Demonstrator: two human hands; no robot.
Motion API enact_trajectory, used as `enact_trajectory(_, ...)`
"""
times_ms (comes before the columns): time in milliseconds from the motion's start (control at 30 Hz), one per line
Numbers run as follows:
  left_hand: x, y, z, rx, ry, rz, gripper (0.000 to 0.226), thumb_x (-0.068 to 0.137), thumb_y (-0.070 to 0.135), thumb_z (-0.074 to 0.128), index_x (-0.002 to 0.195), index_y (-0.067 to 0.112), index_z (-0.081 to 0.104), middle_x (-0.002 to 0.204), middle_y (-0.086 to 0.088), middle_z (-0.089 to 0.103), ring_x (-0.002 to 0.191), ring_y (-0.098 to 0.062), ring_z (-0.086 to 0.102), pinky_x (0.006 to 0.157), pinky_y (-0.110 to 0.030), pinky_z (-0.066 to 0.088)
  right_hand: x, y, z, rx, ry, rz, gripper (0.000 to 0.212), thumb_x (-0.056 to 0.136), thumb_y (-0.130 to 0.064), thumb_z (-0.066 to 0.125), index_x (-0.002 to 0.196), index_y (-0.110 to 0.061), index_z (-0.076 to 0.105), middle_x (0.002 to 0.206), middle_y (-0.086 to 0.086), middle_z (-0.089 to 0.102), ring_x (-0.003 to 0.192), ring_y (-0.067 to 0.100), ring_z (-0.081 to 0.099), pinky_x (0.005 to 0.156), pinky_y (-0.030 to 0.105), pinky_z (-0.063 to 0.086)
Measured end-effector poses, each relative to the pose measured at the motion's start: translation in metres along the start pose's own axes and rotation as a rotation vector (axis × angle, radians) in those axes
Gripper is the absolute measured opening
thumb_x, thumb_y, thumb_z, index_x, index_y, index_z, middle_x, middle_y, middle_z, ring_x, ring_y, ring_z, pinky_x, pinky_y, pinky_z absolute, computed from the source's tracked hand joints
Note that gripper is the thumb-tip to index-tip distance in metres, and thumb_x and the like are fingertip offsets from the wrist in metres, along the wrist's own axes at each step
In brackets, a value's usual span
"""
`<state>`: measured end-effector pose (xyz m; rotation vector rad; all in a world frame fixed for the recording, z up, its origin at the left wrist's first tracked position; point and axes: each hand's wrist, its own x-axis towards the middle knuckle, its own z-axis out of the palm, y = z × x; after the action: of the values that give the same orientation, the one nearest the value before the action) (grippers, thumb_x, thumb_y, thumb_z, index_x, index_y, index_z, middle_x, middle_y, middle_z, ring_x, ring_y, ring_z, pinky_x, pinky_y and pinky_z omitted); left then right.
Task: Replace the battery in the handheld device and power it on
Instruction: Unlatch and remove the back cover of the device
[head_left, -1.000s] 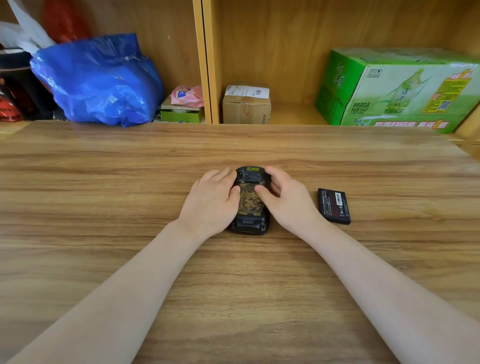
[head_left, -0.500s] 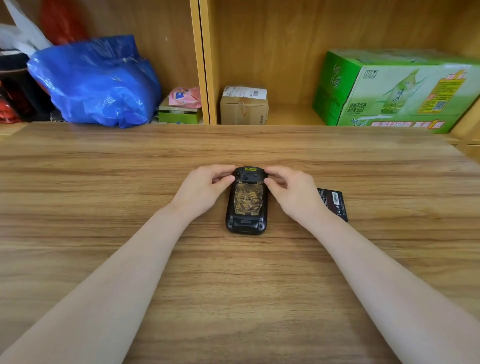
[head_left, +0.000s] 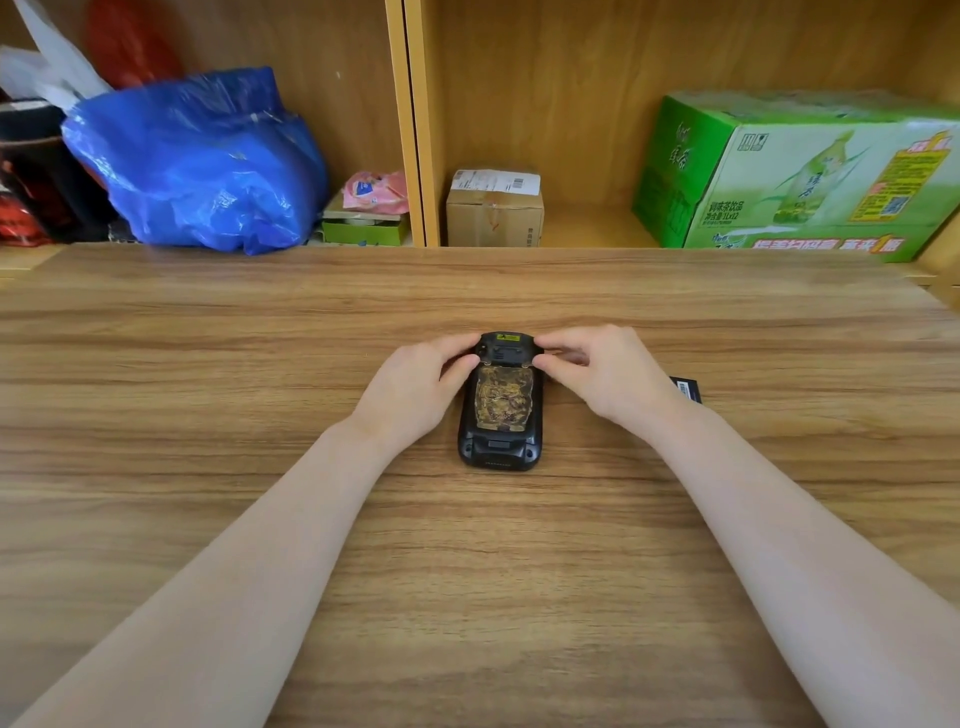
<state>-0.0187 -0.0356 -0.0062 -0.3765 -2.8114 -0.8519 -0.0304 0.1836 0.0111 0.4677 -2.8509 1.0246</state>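
1. While the black rugged handheld device (head_left: 500, 402) lies face down on the wood-grain table (head_left: 208, 415), its far end pointing away from you, you are working at that top end; I judge this the cover-securing or cover-releasing step, and cannot tell which.
2. Your left hand (head_left: 415, 389) grips the upper left corner, fingers curled, thumb set against the back by the gold-patterned battery cover (head_left: 505, 402).
3. Your right hand (head_left: 605, 374) pinches the upper right corner, fingers bent close together, thumb on the casing edge.
4. A flat black battery with a white label (head_left: 688, 388) lies on the table just beyond your right wrist, mostly hidden by it.
5. Whether that cell is the old or the new one cannot be told.
6. Next move, in my judgement: even pressure from both thumbs at the latch end, the body kept flat.
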Motion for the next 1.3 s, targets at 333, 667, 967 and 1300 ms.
enact_trajectory(333, 0.000, -0.002, 0.000, 0.003, 0.004, 0.008, 0.040, 0.101, 0.031, 0.045, 0.139, 0.025, 0.051, 0.140, 0.006, 0.054, 0.131, -0.010, 0.047, 0.101, -0.014, 0.029, 0.004, -0.004, -0.005, -0.053, -0.024, 0.003, 0.034, 0.090, -0.034, 0.065, 0.122, -0.022, 0.067, 0.120, -0.005, 0.068, 0.100, 0.005, 0.061, 0.094, 0.024, 0.045)
enact_trajectory(667, 0.001, -0.003, 0.001, -0.008, 0.005, 0.007, 0.039, 0.100, 0.031, 0.046, 0.139, 0.025, 0.052, 0.139, 0.006, 0.055, 0.130, -0.010, 0.047, 0.101, -0.016, 0.031, 0.006, -0.008, -0.010, -0.090, -0.057, 0.009, 0.036, 0.089, -0.037, 0.065, 0.121, -0.023, 0.067, 0.123, -0.003, 0.067, 0.107, 0.011, 0.063, 0.097, 0.028, 0.047)
enact_trajectory(967, 0.002, -0.004, 0.001, -0.004, 0.010, 0.012, 0.039, 0.100, 0.032, 0.047, 0.137, 0.025, 0.053, 0.138, 0.006, 0.055, 0.129, -0.010, 0.048, 0.104, -0.020, 0.033, 0.004, -0.011, -0.014, -0.155, -0.089, -0.016, 0.039, 0.090, -0.039, 0.063, 0.125, -0.023, 0.065, 0.125, -0.002, 0.066, 0.107, 0.009, 0.062, 0.092, 0.023, 0.043)
enact_trajectory(1300, 0.002, -0.002, 0.000, 0.017, 0.017, 0.012, 0.038, 0.100, 0.032, 0.047, 0.137, 0.025, 0.053, 0.137, 0.006, 0.056, 0.129, -0.010, 0.049, 0.102, -0.019, 0.033, 0.008, -0.010, -0.012, -0.238, -0.054, -0.057, 0.035, 0.091, -0.040, 0.062, 0.120, -0.023, 0.068, 0.118, -0.002, 0.070, 0.097, 0.008, 0.063, 0.092, 0.027, 0.048)
